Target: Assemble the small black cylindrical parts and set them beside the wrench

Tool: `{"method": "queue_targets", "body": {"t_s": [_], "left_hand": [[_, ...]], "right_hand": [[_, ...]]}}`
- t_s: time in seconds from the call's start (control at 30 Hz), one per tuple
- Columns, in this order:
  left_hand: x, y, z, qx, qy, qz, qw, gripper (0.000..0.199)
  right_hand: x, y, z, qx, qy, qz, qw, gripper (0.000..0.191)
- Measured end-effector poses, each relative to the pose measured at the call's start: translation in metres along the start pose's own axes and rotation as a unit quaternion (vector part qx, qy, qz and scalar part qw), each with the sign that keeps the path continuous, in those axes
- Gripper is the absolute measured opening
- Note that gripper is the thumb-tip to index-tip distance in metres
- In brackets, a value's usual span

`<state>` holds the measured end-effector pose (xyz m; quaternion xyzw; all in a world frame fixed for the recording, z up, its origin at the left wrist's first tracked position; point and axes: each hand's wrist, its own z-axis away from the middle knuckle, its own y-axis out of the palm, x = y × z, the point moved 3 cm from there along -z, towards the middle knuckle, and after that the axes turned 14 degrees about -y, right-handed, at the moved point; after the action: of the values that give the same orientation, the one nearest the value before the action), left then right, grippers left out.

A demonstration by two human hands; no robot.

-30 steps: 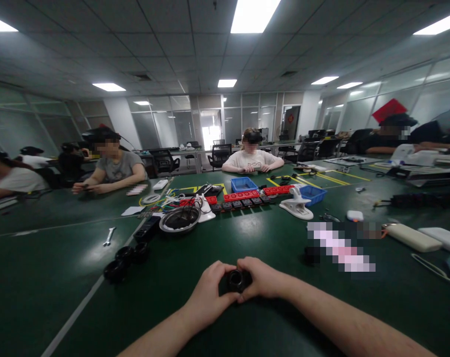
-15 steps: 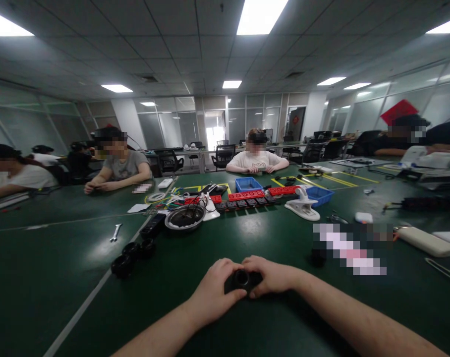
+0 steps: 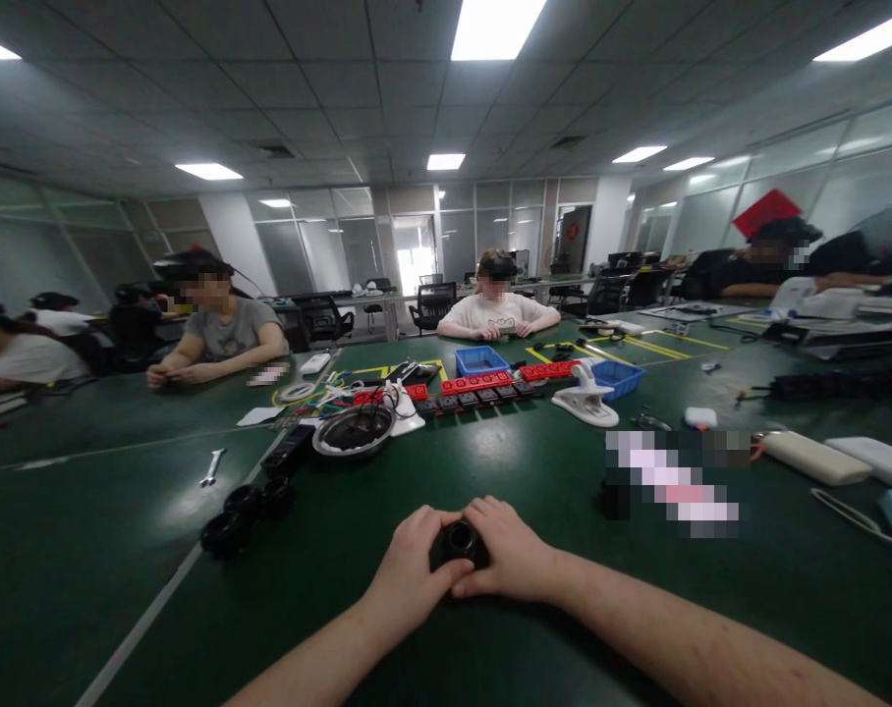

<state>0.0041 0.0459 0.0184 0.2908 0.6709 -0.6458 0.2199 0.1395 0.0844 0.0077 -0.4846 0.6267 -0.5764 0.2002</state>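
Observation:
Between my hands is a black round part (image 3: 461,536) with a dark hole in its top. It stands at the front middle of the green table (image 3: 490,466). My left hand (image 3: 408,558) curls around its left side, thumb across the front. My right hand (image 3: 516,552) closes around the right side, its fingers over the far edge and the thumb in front. Much of the part's lower body is hidden by the fingers. Off to the left sit several similar black round parts (image 3: 244,503) in a slanted row.
A wrench (image 3: 211,468), a black box-shaped device (image 3: 288,450) and a round metal-rimmed pan (image 3: 354,433) lie at left. Farther back are red strips (image 3: 476,383), a blue bin (image 3: 482,360) and a white clip stand (image 3: 585,401). A beige power bank (image 3: 814,458) lies right. Other people sit around.
My right hand has closed in, so both hands now wrap more tightly around the black round part. The whole scene has shifted a little left as the head turned.

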Motion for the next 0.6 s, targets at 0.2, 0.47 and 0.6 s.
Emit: {"method": "queue_targets", "body": {"t_s": [0.2,0.47,0.6], "left_hand": [[-0.002,-0.010,-0.005,0.118,0.030,0.041,0.992,0.036],[-0.001,0.001,0.002,-0.011,-0.038,-0.016,0.999,0.032],[-0.001,0.002,0.002,-0.026,-0.028,-0.021,0.999,0.032]], "right_hand": [[-0.018,-0.009,-0.001,0.100,-0.088,-0.165,0.977,0.036],[-0.006,0.002,-0.001,0.016,0.003,0.016,1.000,0.046],[0.002,0.002,0.000,0.004,0.001,0.058,0.998,0.049]]}}
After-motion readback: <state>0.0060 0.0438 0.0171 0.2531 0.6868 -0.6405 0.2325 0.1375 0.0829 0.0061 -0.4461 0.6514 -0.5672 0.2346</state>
